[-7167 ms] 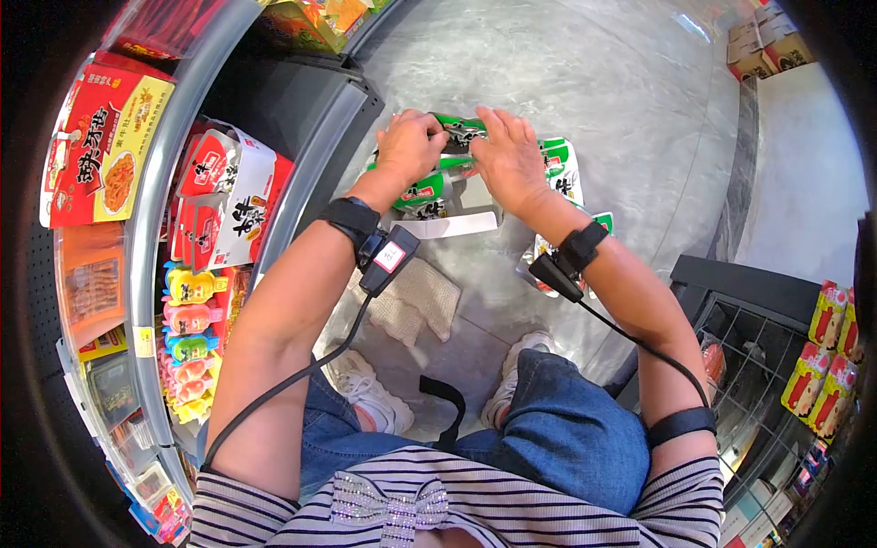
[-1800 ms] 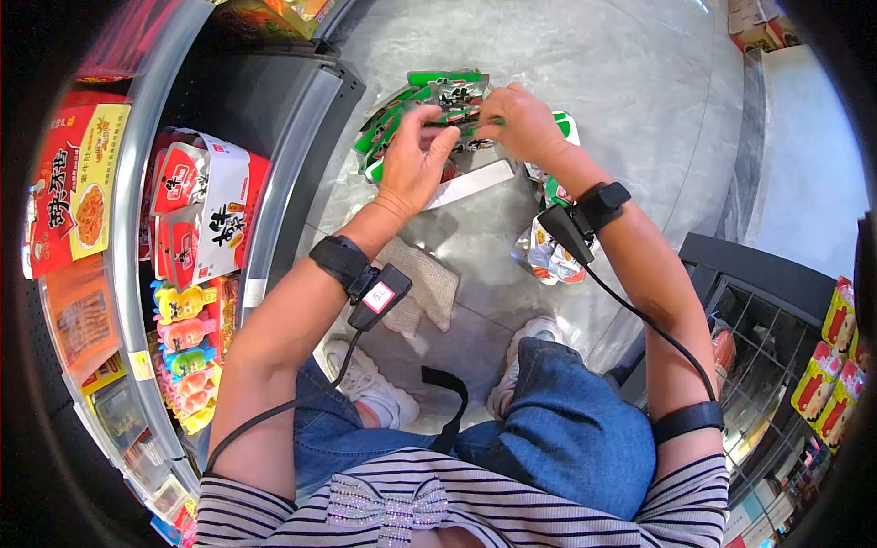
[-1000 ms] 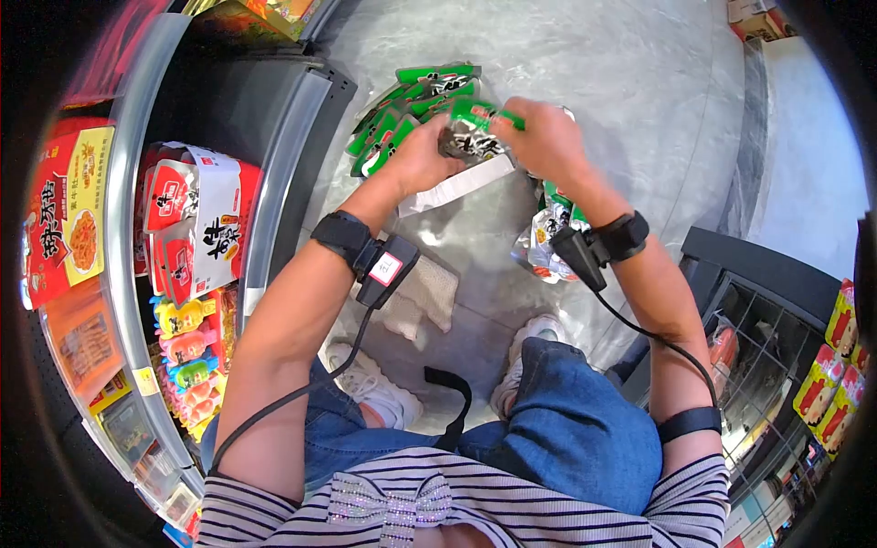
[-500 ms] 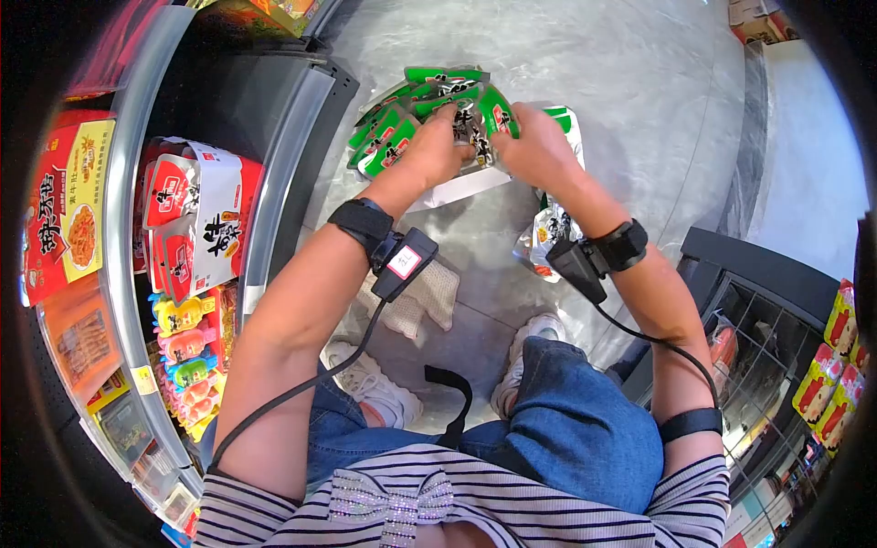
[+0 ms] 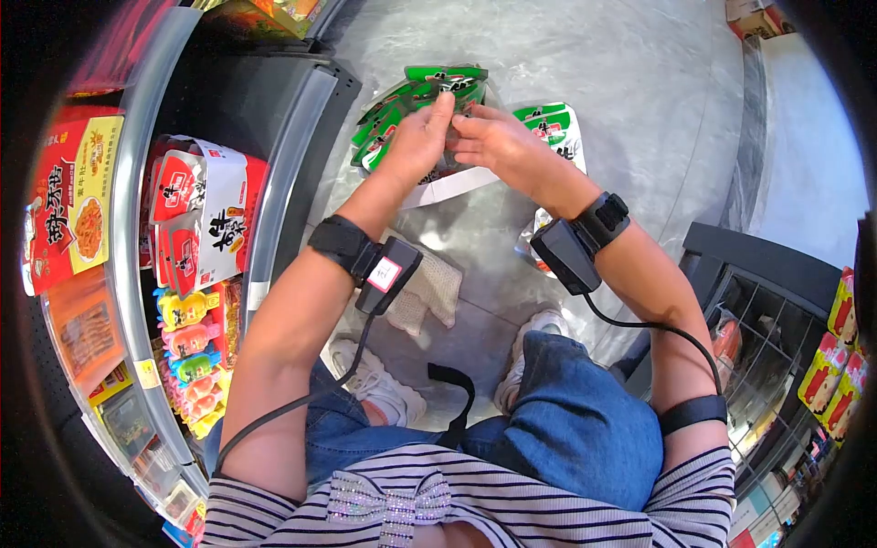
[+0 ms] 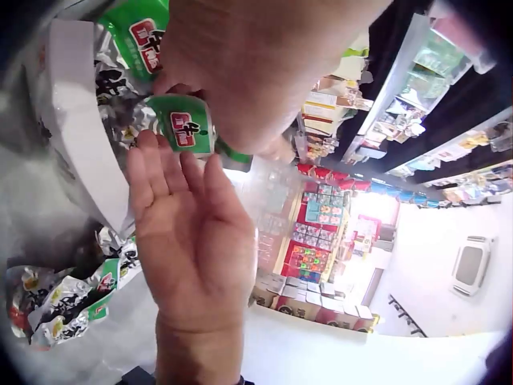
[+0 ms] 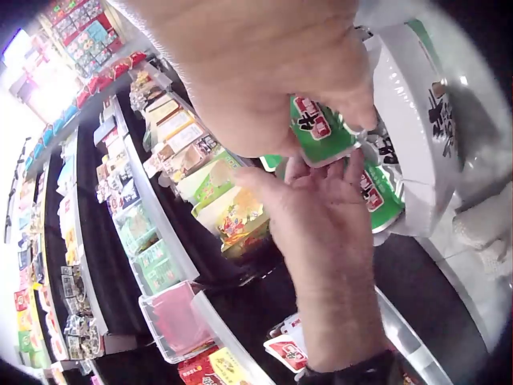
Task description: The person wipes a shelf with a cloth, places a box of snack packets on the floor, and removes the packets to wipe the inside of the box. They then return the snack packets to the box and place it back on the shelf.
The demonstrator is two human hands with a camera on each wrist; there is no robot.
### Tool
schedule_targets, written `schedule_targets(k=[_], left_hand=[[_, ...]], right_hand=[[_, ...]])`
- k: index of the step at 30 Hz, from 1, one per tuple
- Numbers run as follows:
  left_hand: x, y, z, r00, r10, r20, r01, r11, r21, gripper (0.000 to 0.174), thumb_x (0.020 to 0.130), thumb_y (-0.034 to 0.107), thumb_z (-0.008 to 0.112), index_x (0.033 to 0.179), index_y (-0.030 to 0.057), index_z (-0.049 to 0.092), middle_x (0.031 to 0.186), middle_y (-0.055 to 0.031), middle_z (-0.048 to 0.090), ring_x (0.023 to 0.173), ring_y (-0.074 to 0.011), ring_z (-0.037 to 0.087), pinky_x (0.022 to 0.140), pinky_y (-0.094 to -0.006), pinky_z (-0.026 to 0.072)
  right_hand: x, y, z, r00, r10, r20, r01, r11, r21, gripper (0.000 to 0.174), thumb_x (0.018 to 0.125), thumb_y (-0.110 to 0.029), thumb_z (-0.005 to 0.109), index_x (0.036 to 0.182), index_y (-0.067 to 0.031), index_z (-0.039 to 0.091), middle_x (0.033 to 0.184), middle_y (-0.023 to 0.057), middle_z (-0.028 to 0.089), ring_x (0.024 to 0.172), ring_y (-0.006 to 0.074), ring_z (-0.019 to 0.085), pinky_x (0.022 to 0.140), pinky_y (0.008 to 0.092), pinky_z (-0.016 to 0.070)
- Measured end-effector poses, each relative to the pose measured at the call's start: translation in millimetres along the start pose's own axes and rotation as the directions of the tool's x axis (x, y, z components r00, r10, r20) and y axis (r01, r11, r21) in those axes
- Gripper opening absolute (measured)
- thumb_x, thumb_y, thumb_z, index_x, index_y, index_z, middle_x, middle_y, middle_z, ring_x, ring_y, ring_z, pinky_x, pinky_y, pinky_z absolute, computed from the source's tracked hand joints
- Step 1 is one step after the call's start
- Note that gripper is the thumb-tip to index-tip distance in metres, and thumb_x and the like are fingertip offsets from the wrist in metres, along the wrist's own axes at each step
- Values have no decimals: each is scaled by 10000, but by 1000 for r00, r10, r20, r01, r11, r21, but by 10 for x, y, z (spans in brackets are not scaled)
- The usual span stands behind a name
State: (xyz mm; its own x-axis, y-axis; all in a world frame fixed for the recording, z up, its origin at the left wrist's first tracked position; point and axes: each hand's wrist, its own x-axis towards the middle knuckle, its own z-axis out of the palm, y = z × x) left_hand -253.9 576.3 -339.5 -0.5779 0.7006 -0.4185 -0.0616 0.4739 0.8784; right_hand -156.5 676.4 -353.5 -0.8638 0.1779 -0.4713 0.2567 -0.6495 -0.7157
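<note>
A white display box [image 5: 457, 185] on the floor holds several green-topped silver snack packets [image 5: 379, 137], fanned toward its left and far side. My left hand [image 5: 422, 144] is over the packets, its thumb pointing forward; in the right wrist view its fingers touch the lower edge of one packet [image 7: 325, 136]. Facing it, my right hand [image 5: 507, 155] has its palm turned inward with fingers nearly straight. In the left wrist view those right fingertips are right at the packet [image 6: 186, 128] between both hands. Part of the box lies hidden under the hands.
A green and white printed panel [image 5: 559, 132] is right of the hands. Loose silver packets [image 6: 60, 301] lie on the floor nearby. Shelves with a red and white snack box [image 5: 215, 215] line the left; a wire basket [image 5: 758, 338] stands right. A beige cloth [image 5: 429, 297] lies near the shoes.
Earlier, both hands held a green packet at the box's right side. Since then that packet has gone down among the others, and the right hand has moved left, its fingers straightened.
</note>
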Motion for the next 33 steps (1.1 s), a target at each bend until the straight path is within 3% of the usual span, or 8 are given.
schedule_targets(k=[4,9,13,15,22,27,30,33], left_hand=[[219,-149,-31,938,336,-84,-244,813,529,594,790,467,509,1057,-63,517,885,-146,602,801,-180,571,679,-305,434],[331,-9,-87,965,256,52,-201,602,773,165,670,119,583,799,18,602,700,-171,590,665,-317,575,626,-374,447],[332,-73,-1,865,501,-8,-356,625,695,113,689,109,585,738,8,574,773,-152,585,728,-305,554,648,-366,436],[327,-149,4,728,680,86,-523,470,711,120,693,111,590,750,10,561,823,-143,580,770,-308,539,672,-367,430],[391,-22,189,893,449,-20,-158,356,921,225,673,134,617,870,43,557,873,-106,588,852,-298,517,738,-401,401],[387,25,190,894,446,47,-187,276,943,131,680,149,610,791,83,593,818,-69,600,814,-267,519,679,-381,392],[349,92,64,669,742,43,-344,258,903,93,688,167,606,759,107,605,777,-39,599,786,-248,517,635,-371,374],[386,206,10,737,675,32,-268,247,931,78,690,122,557,758,137,593,748,-15,583,791,-221,500,654,-373,338]], right_hand=[[-30,78,-57,992,-118,48,125,968,-216,236,786,-188,533,996,-81,539,973,60,536,913,152,511,773,308,421],[71,217,-6,988,-112,-104,26,793,-608,151,738,-139,488,799,-65,604,774,132,594,726,262,577,668,331,457],[-46,73,66,992,-57,113,118,94,-989,224,772,-144,430,815,-12,605,828,192,589,776,322,565,702,375,437],[12,204,-13,996,16,86,86,34,-996,245,777,-167,421,783,-6,606,831,191,591,784,333,563,703,387,438],[228,156,6,928,287,240,308,-221,-925,263,767,-183,434,757,2,621,809,181,599,792,337,570,705,422,440],[374,261,-48,914,325,243,333,-256,-908,269,701,-179,451,839,-46,639,907,157,603,854,307,577,745,406,449],[299,262,-46,962,251,104,145,-153,-978,291,705,-181,452,895,-50,630,947,150,597,877,297,575,757,408,446],[320,269,4,965,262,-16,18,-125,-992,312,717,-188,455,946,-51,616,988,140,589,908,288,569,767,400,446]])
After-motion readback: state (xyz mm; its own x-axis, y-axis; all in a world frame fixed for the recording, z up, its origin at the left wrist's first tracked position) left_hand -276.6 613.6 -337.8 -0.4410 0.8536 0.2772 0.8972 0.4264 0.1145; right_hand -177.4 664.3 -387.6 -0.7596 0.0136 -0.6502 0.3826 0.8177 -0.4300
